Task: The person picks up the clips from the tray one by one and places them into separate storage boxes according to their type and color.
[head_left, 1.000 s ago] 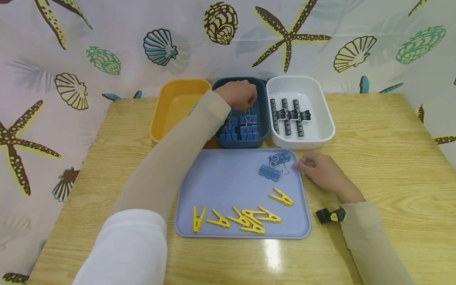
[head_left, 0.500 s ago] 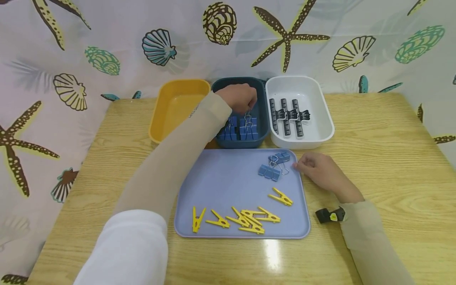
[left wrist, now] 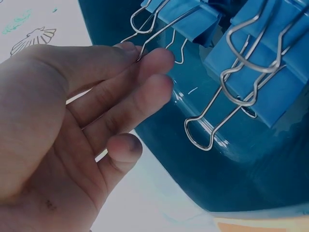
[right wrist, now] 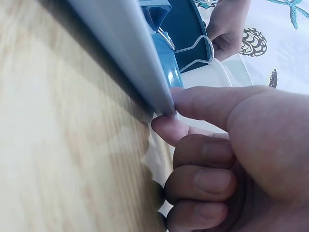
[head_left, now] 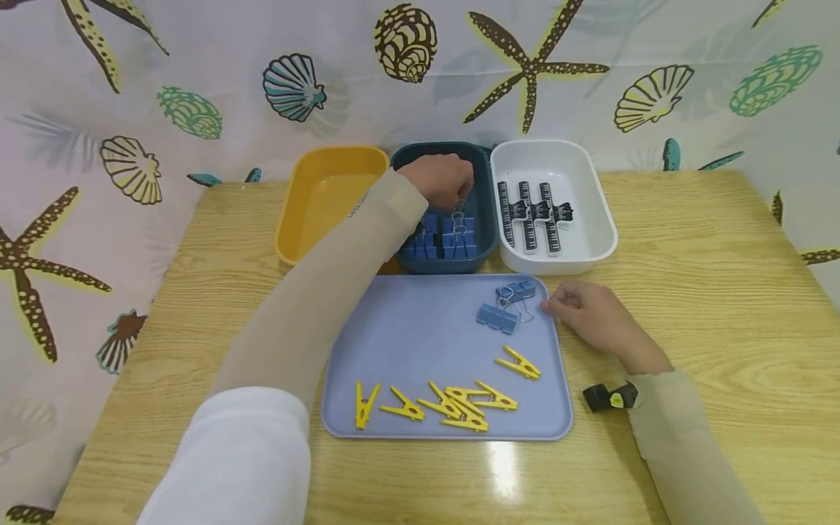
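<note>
Holds with the left hand [head_left: 438, 179] a wire handle of a blue binder clip [left wrist: 198, 29], pinched narrowly between thumb and forefinger, inside the dark blue tub [head_left: 446, 267]; could snag neighbouring handles and knock the packed clips [head_left: 469, 251] askew, wires overlapping closely there; could also lose the thin wire, pinched only near its end; cannot tell whether resting or lifted. Pinches with the right hand [head_left: 593, 317] the rim of the lilac tray [head_left: 407, 328] on the table [head_left: 709, 292], thumb above, forefinger below; could tip the tray and spill anything loose by tugging upward.

In the yellow tub [head_left: 321, 208], just bare floor in sight, part hidden behind the left sleeve [head_left: 387, 211]; in the dark blue tub, the packed clips in two columns, handles up; in the white tub [head_left: 584, 230], three piano-print clips [head_left: 529, 226] side by side; on the tray, yellow clothespins [head_left: 469, 421], mostly near the front edge, then two loose clips [head_left: 496, 318], handles crossing, by the far right corner.
</note>
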`<state>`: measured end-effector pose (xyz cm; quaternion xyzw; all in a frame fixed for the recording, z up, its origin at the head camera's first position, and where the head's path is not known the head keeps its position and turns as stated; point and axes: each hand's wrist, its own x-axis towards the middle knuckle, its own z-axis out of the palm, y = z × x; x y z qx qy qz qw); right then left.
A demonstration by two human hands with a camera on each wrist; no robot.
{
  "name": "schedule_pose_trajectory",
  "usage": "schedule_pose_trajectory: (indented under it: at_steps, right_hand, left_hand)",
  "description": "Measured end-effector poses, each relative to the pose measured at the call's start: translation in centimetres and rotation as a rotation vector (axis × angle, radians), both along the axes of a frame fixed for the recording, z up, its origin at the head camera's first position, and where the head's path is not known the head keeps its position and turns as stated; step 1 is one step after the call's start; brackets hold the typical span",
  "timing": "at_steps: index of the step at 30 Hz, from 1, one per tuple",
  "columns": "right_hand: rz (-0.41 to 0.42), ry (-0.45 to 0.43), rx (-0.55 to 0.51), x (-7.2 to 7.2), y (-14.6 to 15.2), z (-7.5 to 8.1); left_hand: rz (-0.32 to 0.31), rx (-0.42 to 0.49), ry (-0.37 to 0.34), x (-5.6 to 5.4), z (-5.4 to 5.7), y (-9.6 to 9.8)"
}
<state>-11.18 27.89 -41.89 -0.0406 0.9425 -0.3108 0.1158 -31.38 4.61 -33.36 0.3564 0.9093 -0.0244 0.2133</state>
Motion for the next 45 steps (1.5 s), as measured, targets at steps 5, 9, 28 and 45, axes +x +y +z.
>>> schedule_pose_trajectory:
  at_steps: [5,9,28,45]
  right_hand:
    - [0.002,0.003,-0.005,0.06,0.08,0.00]
    - [0.002,0.002,-0.007,0.08,0.09,-0.04]
    - [0.003,0.008,-0.008,0.04,0.06,-0.09]
    - [-0.006,0.011,0.005,-0.08,0.16,-0.50]
  left_hand:
    - [0.005,-0.008,0.007,-0.10,0.11,0.04]
    - [0.002,-0.018,0.019,-0.17,0.14,0.04]
    - [-0.008,-0.028,0.045,0.25,0.81,-0.22]
    - [-0.009,-0.037,0.058,0.35,1.01,-0.81]
